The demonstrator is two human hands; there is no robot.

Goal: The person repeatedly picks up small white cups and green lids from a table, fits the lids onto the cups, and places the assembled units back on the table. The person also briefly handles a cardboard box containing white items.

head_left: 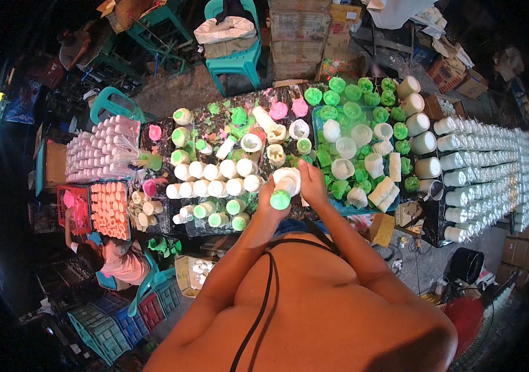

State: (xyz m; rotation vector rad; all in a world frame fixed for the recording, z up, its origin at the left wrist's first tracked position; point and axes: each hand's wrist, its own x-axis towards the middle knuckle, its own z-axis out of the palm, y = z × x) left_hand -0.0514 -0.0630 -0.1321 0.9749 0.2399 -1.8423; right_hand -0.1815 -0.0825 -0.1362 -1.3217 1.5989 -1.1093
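Close to my body, at the table's front edge, both hands hold a white cylindrical piece with a bright green end (286, 184). My left hand (267, 204) is wrapped round its lower side near the green end. My right hand (314, 186) grips the wider white part from the other side, its thumb along the rim. To the left lie rows of white cylinders (215, 188), and nearer me several white cylinders with green ends (218, 219). Just beyond my hands stand hollow white mold-like pieces (275, 154). Palms and some fingertips are hidden.
A teal tray (337, 209) at right holds green pieces, translucent cups and white blocks. Dense rows of white cylinders (484, 180) fill the far right. A person in a pink shirt (129, 259) sits at lower left. A teal chair (235, 62) stands beyond the table (165, 211).
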